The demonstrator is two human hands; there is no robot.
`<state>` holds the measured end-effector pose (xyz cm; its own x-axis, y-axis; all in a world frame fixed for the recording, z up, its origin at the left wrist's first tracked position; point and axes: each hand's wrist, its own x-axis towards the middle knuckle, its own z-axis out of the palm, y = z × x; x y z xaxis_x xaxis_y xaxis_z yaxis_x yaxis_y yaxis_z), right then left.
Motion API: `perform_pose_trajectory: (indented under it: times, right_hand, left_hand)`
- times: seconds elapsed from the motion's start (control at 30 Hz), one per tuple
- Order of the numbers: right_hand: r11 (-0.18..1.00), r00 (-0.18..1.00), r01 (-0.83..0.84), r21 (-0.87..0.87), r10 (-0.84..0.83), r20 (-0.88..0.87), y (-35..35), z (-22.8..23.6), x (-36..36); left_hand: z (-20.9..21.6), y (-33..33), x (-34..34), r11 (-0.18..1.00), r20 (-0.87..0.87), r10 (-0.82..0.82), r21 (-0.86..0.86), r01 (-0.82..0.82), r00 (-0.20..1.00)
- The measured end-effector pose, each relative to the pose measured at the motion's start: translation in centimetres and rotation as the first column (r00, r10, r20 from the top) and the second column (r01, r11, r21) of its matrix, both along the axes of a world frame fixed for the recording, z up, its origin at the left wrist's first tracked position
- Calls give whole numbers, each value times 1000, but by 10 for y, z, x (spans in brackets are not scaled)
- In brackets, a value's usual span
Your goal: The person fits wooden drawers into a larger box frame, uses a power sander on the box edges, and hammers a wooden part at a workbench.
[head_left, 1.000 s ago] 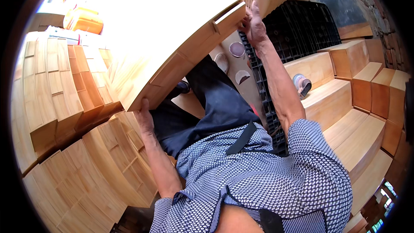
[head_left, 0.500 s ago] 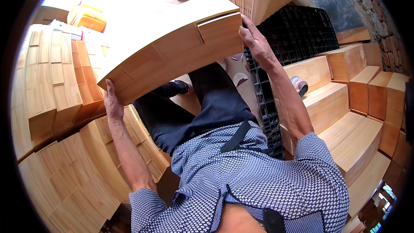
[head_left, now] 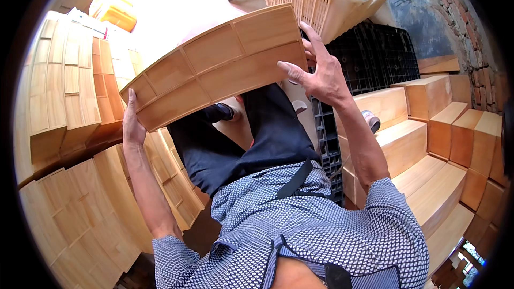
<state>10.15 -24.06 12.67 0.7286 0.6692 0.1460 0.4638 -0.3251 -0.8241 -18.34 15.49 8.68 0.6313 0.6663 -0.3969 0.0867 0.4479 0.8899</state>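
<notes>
"Pale wooden panel [head_left: 217, 64], long, with 2 rows of rectangles on its face: where do you have it?"

"Tilted above my dark trousers [head_left: 276, 128]. My left hand [head_left: 134, 129] is closed on its left end, thumb on the face. My right hand [head_left: 326, 77] is spread loosely around the other end; I can't tell whether it grips."

"How will it handle?"

"Stiff, I'd judge, fairly light, smooth enough to slip. I'd hold both short ends."

"Anything in the way?"

"A cream slatted plastic crate [head_left: 305, 0] crowds its upper right corner. Black plastic grating [head_left: 375, 56] stands beyond my right hand; gridded wooden stacks [head_left: 49, 83] hem my left."
</notes>
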Motion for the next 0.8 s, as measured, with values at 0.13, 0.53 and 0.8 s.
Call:
perform_pose_trajectory:
  times: [0.13,0.53,0.8]
  right_hand:
    - [998,996,60,33,-58,-65,7,-6,3]
    - [992,996,46,-120,-36,84,24,-1,41]
    - [990,1000,18,-139,-20,-15,38,-5,72]
  left_hand:
    - [-2,11,4,1000,-50,-16,18,17,999]
    - [-20,35,36,953,-257,103,303,-21,961]
    - [-49,85,52,799,-483,277,596,80,830]
